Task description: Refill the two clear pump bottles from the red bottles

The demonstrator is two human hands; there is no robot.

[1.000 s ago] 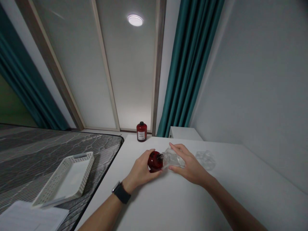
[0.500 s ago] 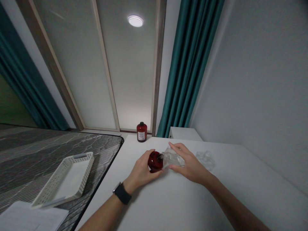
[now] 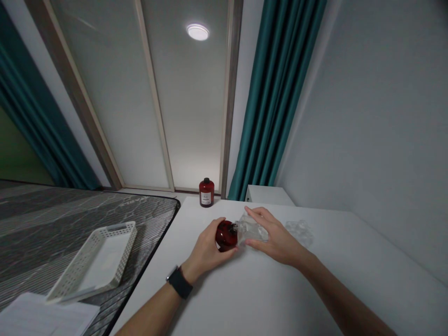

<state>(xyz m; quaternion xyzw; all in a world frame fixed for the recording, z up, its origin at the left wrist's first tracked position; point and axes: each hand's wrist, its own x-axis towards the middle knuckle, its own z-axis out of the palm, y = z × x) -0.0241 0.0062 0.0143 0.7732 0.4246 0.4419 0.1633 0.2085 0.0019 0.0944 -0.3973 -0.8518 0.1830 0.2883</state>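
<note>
My left hand [image 3: 207,246] is wrapped round a dark red bottle [image 3: 226,234] with a black top, just above the white table. Close on its right, my right hand [image 3: 272,238] grips a clear plastic bag [image 3: 249,229] between thumb and fingers. The bag's near end touches the bottle beside its top; whether it covers any of the bottle I cannot tell. Farther back, a second red bottle [image 3: 206,192] with a black cap and a white label stands upright. A crumpled clear plastic wrapper [image 3: 299,232] lies to the right of my right hand.
The white table [image 3: 245,298] meets a grey wall on the right. To the left, a white perforated basket [image 3: 121,261] and sheets of paper [image 3: 45,317] lie on a dark striped surface [image 3: 147,210]. Behind stand a white cabinet [image 3: 269,193] and a teal curtain [image 3: 276,93].
</note>
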